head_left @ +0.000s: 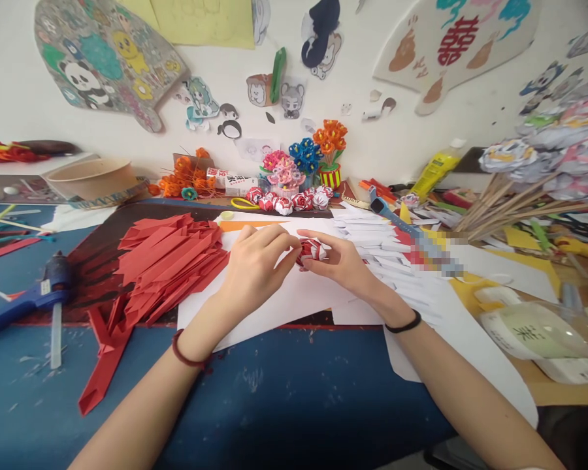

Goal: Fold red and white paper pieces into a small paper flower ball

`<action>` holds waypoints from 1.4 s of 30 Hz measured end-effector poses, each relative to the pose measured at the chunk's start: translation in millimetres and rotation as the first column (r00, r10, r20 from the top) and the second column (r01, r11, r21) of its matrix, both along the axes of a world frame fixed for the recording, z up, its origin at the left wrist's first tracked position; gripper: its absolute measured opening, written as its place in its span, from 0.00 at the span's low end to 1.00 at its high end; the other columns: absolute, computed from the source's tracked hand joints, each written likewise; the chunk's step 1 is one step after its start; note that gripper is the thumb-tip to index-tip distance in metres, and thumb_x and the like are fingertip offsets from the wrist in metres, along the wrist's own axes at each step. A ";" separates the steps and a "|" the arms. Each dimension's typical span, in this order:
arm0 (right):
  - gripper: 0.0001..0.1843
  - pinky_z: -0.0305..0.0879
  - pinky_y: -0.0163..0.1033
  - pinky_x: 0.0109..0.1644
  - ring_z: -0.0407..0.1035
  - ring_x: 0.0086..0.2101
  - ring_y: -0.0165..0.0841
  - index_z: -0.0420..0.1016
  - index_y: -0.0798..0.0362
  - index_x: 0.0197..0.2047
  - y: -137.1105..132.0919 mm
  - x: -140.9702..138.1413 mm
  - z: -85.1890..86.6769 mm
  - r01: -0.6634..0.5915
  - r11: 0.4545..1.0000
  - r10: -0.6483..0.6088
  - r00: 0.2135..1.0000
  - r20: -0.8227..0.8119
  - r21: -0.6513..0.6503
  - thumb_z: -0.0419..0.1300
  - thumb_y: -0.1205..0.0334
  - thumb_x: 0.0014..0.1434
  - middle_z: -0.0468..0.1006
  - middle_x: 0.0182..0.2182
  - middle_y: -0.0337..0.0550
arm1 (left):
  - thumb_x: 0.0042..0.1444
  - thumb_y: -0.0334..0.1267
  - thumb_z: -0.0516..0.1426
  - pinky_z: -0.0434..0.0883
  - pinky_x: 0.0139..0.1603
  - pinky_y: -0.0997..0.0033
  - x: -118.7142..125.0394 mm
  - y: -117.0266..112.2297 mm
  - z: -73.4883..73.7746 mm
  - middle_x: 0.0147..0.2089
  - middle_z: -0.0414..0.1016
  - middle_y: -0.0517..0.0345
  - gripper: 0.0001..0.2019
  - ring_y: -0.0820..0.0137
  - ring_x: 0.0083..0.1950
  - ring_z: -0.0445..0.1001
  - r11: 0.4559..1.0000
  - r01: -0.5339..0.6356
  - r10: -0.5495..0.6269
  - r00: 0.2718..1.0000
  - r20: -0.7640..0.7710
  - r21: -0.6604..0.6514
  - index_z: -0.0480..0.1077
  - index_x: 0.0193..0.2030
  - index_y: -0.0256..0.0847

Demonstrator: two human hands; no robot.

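Observation:
A small red-and-white folded paper flower (313,249) is held over a white sheet (294,297) on the table. My right hand (340,261) cups it from below and the right, fingers curled round it. From the left, my left hand (255,264) pinches its edge with fingertips. A heap of folded red paper strips (169,261) lies just left of my left hand. Folded white paper strips (377,238) lie in a row to the right of my right hand.
A blue glue gun (34,294) rests at the left on the blue table. Finished red-and-white paper flowers (289,201) and coloured paper bouquets (306,156) stand at the back. Paper flowers on wooden sticks (529,189) lean at the right. A paper bowl (91,177) sits back left.

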State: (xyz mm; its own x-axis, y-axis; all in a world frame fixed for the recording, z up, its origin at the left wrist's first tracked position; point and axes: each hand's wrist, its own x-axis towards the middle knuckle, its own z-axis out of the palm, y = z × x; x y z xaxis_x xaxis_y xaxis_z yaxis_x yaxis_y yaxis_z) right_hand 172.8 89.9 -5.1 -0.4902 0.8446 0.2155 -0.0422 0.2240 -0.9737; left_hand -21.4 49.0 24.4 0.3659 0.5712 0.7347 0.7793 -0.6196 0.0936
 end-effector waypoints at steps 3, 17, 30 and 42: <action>0.34 0.76 0.50 0.51 0.76 0.45 0.41 0.70 0.49 0.61 -0.3 -0.2 0.4 0.008 1.000 -0.009 1.000 0.013 0.013 0.71 0.53 0.52 0.77 0.53 0.47 | 0.65 0.34 0.55 0.58 0.38 0.65 0.0 -0.2 0.5 0.35 0.76 0.60 0.05 0.71 0.34 0.72 1.000 0.017 -0.017 1.000 -0.018 -0.003 0.71 0.38 0.40; 0.35 0.77 0.51 0.50 0.76 0.44 0.41 0.70 0.49 0.61 0.5 -0.5 0.3 0.013 1.000 -0.013 1.000 -0.012 0.001 0.71 0.51 0.51 0.76 0.54 0.47 | 0.65 0.34 0.54 0.57 0.36 0.64 -1.2 0.5 -1.0 0.35 0.75 0.57 0.05 0.68 0.35 0.67 0.995 0.017 -0.003 0.991 -0.132 0.100 0.70 0.38 0.41; 0.35 0.76 0.53 0.51 0.76 0.43 0.40 0.70 0.49 0.62 1.9 0.9 -1.6 0.043 0.999 -0.044 0.999 0.024 0.015 0.71 0.54 0.52 0.76 0.54 0.47 | 0.65 0.33 0.54 0.64 0.38 0.66 -3.0 1.8 -2.5 0.37 0.76 0.55 0.05 0.68 0.36 0.66 0.995 0.099 -0.093 0.986 -0.137 0.033 0.71 0.41 0.40; 0.35 0.75 0.50 0.52 0.74 0.48 0.43 0.69 0.48 0.63 2.4 2.6 -1.3 0.052 0.996 -0.059 0.994 0.090 0.077 0.70 0.54 0.52 0.77 0.53 0.47 | 0.66 0.35 0.53 0.70 0.40 0.69 -2.6 3.7 -6.9 0.37 0.77 0.53 0.09 0.68 0.39 0.73 0.977 0.146 -0.147 0.989 0.009 -0.157 0.75 0.40 0.39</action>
State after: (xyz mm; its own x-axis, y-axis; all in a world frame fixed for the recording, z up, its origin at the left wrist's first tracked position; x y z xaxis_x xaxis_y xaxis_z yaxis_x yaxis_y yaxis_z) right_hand 175.5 92.3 -6.4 -0.4637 0.8543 0.2350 0.0612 0.2955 -0.9534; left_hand -24.0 52.7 17.5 0.4562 0.6192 0.6392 0.6815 -0.7049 0.1965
